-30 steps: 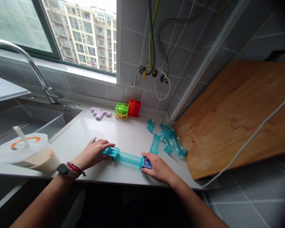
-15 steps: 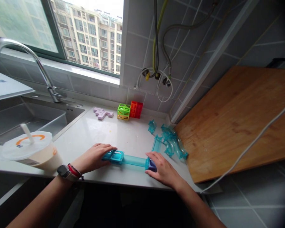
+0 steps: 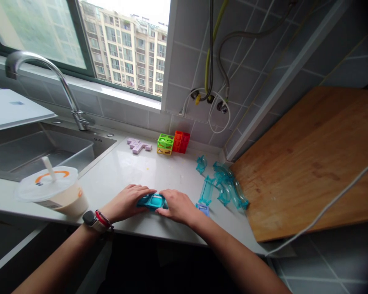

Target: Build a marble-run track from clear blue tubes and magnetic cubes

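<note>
My left hand [image 3: 129,202] is closed around the left end of a teal plastic block [image 3: 156,200] with openings in its sides, low over the front of the counter. My right hand [image 3: 178,207] grips the right end of the same block, fingers on the far side and thumb on the near side. Just right of that hand sits a blue block [image 3: 203,209], partly covered by my wrist. Beyond it lies a straight translucent teal track piece [image 3: 207,189]. Whether another track piece lies under my right hand, I cannot tell.
Curved teal track pieces [image 3: 228,185] lie by a wooden board [image 3: 306,163] on the right. Green-yellow [image 3: 165,144] and red blocks [image 3: 181,142] stand by the wall, near lilac pieces [image 3: 139,145]. A drink cup [image 3: 57,190] stands at left, before the sink [image 3: 107,143].
My right hand has let go of the blue block and moved left onto the teal block. The long track piece between the blocks no longer shows. The view has shifted slightly.
</note>
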`<state>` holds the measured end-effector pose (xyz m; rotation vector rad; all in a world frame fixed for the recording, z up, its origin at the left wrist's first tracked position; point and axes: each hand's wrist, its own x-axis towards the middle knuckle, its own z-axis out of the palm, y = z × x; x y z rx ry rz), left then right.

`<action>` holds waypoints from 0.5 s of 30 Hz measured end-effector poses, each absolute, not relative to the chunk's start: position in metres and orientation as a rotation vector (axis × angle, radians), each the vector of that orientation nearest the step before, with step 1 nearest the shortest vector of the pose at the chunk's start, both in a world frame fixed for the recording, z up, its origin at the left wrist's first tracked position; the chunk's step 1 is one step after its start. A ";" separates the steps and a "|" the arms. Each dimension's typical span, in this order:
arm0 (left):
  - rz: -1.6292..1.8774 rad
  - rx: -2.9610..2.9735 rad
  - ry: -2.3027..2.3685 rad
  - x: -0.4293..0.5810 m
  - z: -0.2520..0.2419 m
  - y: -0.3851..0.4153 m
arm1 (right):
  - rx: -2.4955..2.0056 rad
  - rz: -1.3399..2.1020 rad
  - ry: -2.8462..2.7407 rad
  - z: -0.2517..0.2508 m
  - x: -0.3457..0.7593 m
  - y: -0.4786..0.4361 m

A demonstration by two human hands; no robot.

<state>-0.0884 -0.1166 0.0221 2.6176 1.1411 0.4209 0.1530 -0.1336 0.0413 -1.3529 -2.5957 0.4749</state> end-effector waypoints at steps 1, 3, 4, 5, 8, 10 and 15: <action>0.428 2.615 1.148 -0.088 0.021 -0.117 | -1.355 0.463 -2.596 0.041 0.154 -0.134; 0.440 2.621 1.172 -0.088 0.020 -0.117 | -1.358 0.448 -2.589 0.041 0.155 -0.134; 0.439 2.628 1.194 -0.089 0.020 -0.117 | -1.361 0.445 -2.583 0.041 0.156 -0.135; 0.431 2.635 1.223 -0.090 0.020 -0.117 | -1.363 0.443 -2.576 0.040 0.156 -0.136; 0.391 2.630 1.311 -0.094 0.021 -0.117 | -1.378 0.444 -2.542 0.037 0.156 -0.137; 0.392 2.601 1.315 -0.097 0.021 -0.116 | -1.396 0.447 -2.524 0.036 0.155 -0.138; 0.422 2.558 1.242 -0.102 0.017 -0.113 | -1.409 0.444 -2.517 0.036 0.155 -0.141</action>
